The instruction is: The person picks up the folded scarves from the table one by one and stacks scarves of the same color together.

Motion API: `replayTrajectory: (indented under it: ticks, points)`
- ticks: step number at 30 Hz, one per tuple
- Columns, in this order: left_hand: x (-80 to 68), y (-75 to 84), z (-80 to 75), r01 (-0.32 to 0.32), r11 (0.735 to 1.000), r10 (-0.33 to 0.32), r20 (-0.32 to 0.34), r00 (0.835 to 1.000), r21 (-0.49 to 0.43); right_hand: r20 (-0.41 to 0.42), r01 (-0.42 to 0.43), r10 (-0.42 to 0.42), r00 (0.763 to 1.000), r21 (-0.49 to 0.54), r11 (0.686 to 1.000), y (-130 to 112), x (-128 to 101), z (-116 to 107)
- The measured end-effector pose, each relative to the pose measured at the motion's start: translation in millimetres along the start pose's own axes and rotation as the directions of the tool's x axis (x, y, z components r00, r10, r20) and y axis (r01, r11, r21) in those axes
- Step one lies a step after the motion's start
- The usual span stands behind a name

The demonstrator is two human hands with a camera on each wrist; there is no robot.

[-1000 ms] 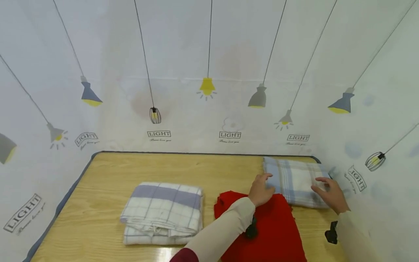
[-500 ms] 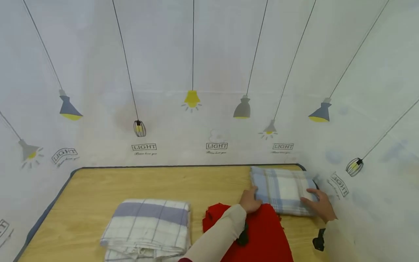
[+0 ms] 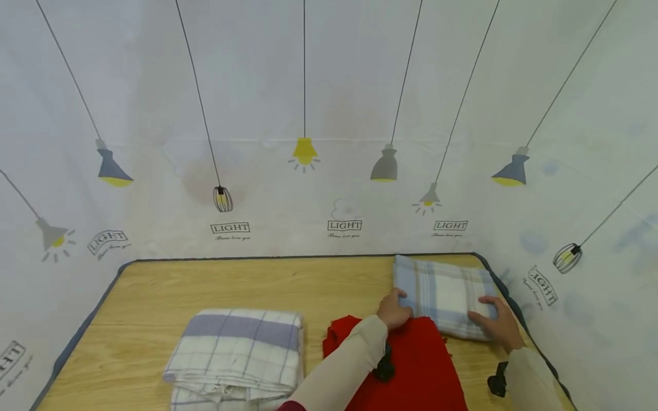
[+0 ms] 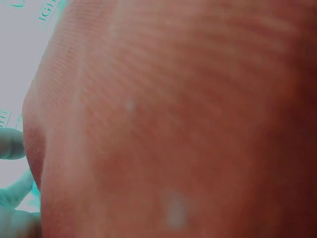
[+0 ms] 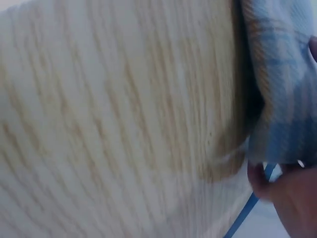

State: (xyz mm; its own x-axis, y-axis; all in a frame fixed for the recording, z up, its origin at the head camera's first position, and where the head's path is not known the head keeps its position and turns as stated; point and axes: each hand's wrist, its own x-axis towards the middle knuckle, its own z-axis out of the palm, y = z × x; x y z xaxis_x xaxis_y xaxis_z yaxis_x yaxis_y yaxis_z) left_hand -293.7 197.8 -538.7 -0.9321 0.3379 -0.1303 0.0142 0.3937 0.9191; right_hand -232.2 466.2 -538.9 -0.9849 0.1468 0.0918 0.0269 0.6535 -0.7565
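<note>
Both hands slid nearer blue plaid cloth; left grip, right grip pinch its edges; fingertips hidden.

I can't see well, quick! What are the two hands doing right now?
Left hand: grips the left edge of the folded blue plaid cloth.
Right hand: grips that cloth's right front corner.

Your left hand lay forward of its pale-sleeved forearm, which ran up from the bottom edge toward the centre right, fingers curled at the tips. Your right hand sat further right, palm down, fingers stretched leftward and thumb tucked under, its sleeve rising from the lower right corner. A dark strap showed under each wrist. The two hands were apart.
</note>
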Motion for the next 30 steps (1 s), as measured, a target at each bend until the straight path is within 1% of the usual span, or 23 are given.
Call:
replayTrajectory:
  ticks: [3,7,11,13,15,18,20,22,24,27,30]
  points:
    - [-2.0,-0.9,3.8,-0.007,1.000,0.007,-0.002,1.000,-0.008,-0.012,-0.004,0.004,1.000,-0.023,1.000,0,-1,0]
    - [-0.3,-4.4,7.4,-0.024,1.000,0.025,-0.036,0.999,0.016,-0.003,-0.032,0.032,0.999,0.013,0.999,-6,0,1]
    - [-1.0,-5.9,4.1,-0.061,0.998,0.063,-0.070,0.996,0.035,0.002,-0.086,0.086,0.996,0.078,0.993,-9,0,6]
    - [-3.5,-4.6,1.2,-0.072,0.997,0.072,-0.077,0.994,0.009,0.007,-0.122,0.122,0.992,0.130,0.984,-10,0,11]
    - [-6.1,-3.1,-1.5,-0.083,0.996,0.080,-0.081,0.993,-0.023,0.019,-0.174,0.174,0.985,0.186,0.967,-12,-1,16]
    - [-8.1,-1.7,-8.6,-0.066,0.995,0.059,-0.096,0.994,-0.070,0.043,-0.224,0.220,0.975,0.243,0.944,-18,1,23]
    - [-8.7,-2.0,-13.6,-0.059,0.995,0.049,-0.117,0.992,-0.076,0.056,-0.241,0.235,0.970,0.274,0.931,-22,2,27]
    - [-9.1,-1.5,-18.5,-0.056,0.995,0.044,-0.141,0.989,-0.078,0.066,-0.248,0.240,0.969,0.300,0.921,-26,3,29]
    - [-8.5,1.1,-23.1,-0.061,0.994,0.048,-0.143,0.989,-0.088,0.068,-0.245,0.236,0.969,0.310,0.919,-30,4,29]
    - [-5.2,6.6,-27.7,-0.077,0.992,0.063,-0.127,0.990,-0.104,0.053,-0.218,0.212,0.976,0.300,0.929,-36,6,24]
    - [-1.7,14.1,-32.3,-0.106,0.985,0.088,-0.135,0.987,-0.139,0.038,-0.174,0.171,0.985,0.301,0.937,-43,10,18]
